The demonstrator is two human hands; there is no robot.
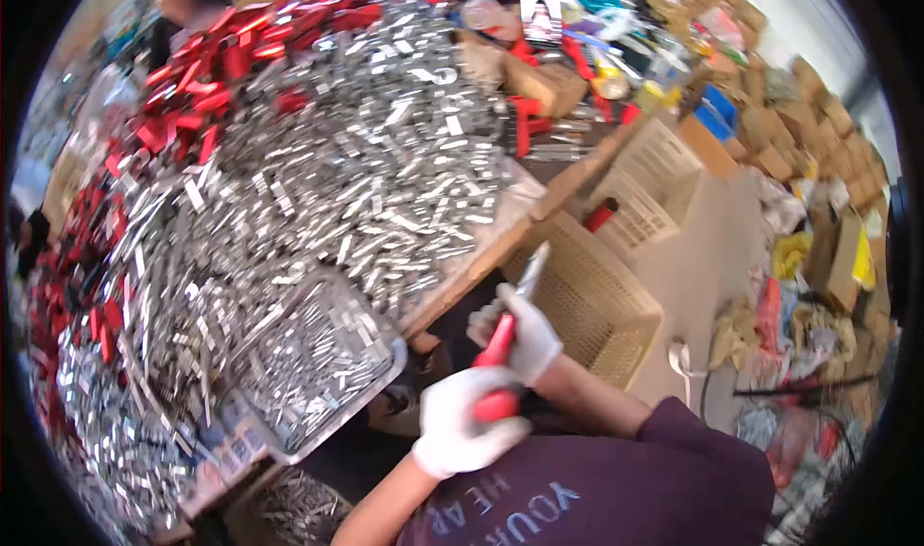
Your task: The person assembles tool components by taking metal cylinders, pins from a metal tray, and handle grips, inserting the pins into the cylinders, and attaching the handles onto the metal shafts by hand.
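Observation:
Both my hands wear white gloves and meet over a red-handled tool (498, 341) just in front of my body. A narrow silver blade-like part (532, 271) points up and away from its handle. My right hand (535, 339) wraps the upper part of the handle, below the silver part. Lower down, my left hand (464, 425) closes around a red rounded end (496, 406). Whether that end belongs to the same tool cannot be told, as the gloves cover the part between and motion blurs it.
A clear plastic tray (385, 380) of small metal parts sits at the table's near edge. Heaped metal pieces (318, 190) and red handles (245, 40) cover the table. Beige crates (616, 300) stand to the right, with cardboard boxes (818, 132) beyond. Another person (178, 7) is at the far left.

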